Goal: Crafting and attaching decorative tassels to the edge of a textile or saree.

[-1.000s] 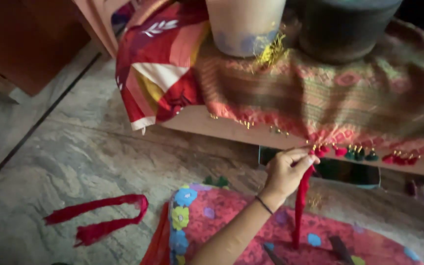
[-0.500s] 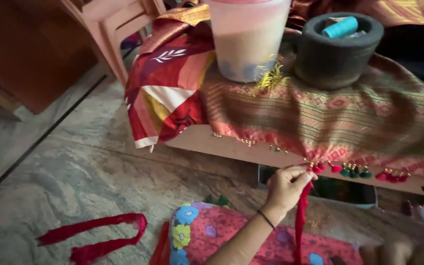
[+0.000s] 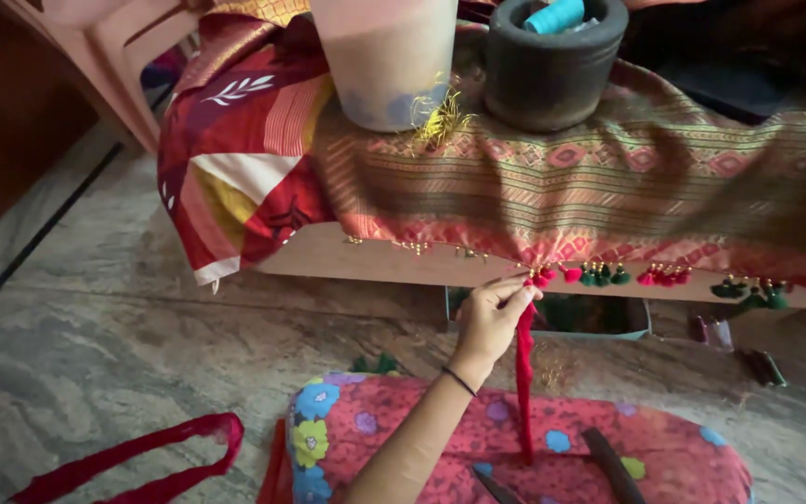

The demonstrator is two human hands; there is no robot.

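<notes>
My left hand [image 3: 492, 317] reaches up to the lower edge of a woven pink and gold cloth [image 3: 608, 187] that drapes over a low board. Its fingertips pinch the edge beside a row of small red and green tassels [image 3: 608, 275]. A bunch of red thread [image 3: 524, 383] hangs straight down from the pinch to a floral red cushion [image 3: 552, 439]. A thin dark band circles the wrist. My right hand is out of view.
On the cloth stand a pale plastic tub [image 3: 389, 61] and a dark stone mortar [image 3: 552, 65] holding a blue spool. A red patterned fabric [image 3: 235, 159] hangs at the left. A red strip [image 3: 132, 457] lies on the marble floor. Dark scissors [image 3: 608, 462] rest on the cushion.
The view has moved closer and tilted up toward the cloth. My left hand stays at the tasselled edge, fingers pinched on the red thread.
</notes>
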